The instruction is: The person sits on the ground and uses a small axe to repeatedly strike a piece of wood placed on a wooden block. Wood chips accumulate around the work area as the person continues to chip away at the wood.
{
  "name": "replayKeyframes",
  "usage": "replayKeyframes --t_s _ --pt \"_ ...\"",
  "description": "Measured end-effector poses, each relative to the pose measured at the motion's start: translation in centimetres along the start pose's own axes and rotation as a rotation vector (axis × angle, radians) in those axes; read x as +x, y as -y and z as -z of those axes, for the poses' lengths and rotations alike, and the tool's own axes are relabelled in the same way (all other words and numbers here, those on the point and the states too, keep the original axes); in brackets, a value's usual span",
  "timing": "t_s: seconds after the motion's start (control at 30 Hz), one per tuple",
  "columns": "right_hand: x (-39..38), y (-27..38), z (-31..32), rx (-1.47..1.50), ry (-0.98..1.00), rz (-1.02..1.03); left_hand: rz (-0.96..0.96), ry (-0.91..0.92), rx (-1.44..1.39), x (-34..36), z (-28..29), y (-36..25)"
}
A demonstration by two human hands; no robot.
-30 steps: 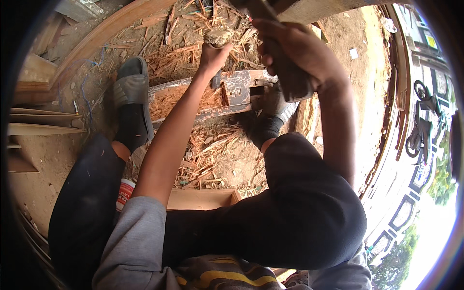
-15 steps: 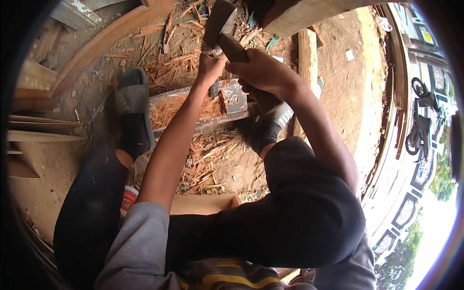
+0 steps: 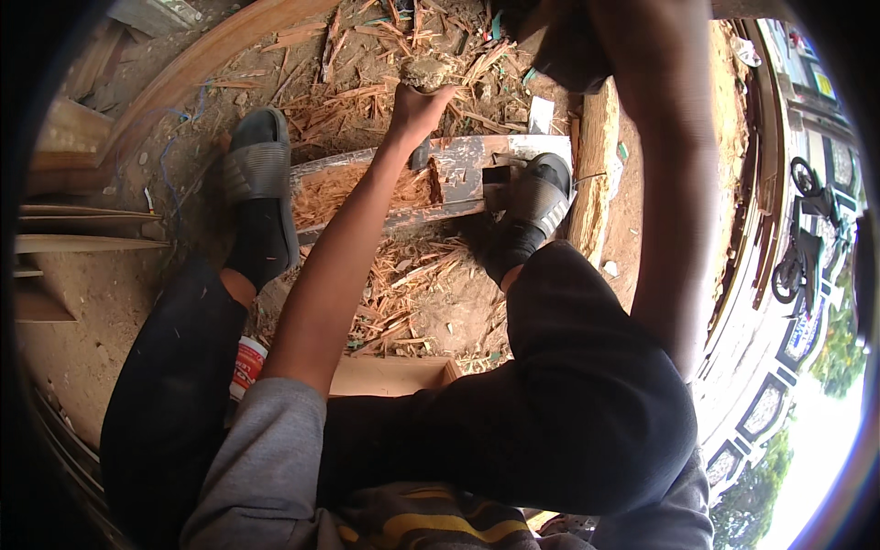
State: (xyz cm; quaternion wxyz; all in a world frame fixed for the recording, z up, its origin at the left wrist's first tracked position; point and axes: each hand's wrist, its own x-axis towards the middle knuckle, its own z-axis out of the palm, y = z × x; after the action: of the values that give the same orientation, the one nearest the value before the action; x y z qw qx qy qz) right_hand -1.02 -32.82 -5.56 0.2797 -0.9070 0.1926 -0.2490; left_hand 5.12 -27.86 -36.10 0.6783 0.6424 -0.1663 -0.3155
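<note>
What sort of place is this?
Probably a makeshift, open-sided woodworking spot: wood chips litter the dirt ground, a gouged wooden board lies by the feet, and the left hand grips a chisel-like tool.

I monitor one supporting surface: brown earth ground [image 3: 87, 284]. On it I register a long plank [image 3: 461, 172] with chipped paint and a gouged face, loose wood splinters [image 3: 403, 293], a rough timber [image 3: 596, 174] beside the plank's right end, and thin blue cord [image 3: 168, 174] at left.
</note>
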Motion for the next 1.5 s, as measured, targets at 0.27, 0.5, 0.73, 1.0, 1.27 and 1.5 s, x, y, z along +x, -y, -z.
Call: replayKeyframes --t_s 0.27,0.5,0.73,1.0,1.27,1.5 --pt "-4.7 -4.8 -3.0 0.382 0.902 -0.720 -0.012 -0.101 -0.039 -1.4 1.9 -0.1" --pt "-0.4 -1.3 3.8 0.845 0.429 -0.234 0.070 -0.053 -0.026 -0.5 1.3 0.4" --pt "-4.1 -6.5 -3.7 0.121 0.233 -0.163 0.004 -0.097 -0.032 -0.1 2.3 1.1" --pt "-7.9 -13.4 -5.5 0.437 0.716 -0.823 0.174 -0.091 -0.143 -0.3 2.1 0.2" --pt "-14.5 -18.9 -5.3 0.456 0.815 -1.039 0.229 -0.188 -0.101 0.4 1.6 -0.4" --pt "-15.0 -19.1 -5.7 0.438 0.810 -1.030 0.285 -0.260 -0.092 0.7 1.2 -1.0"
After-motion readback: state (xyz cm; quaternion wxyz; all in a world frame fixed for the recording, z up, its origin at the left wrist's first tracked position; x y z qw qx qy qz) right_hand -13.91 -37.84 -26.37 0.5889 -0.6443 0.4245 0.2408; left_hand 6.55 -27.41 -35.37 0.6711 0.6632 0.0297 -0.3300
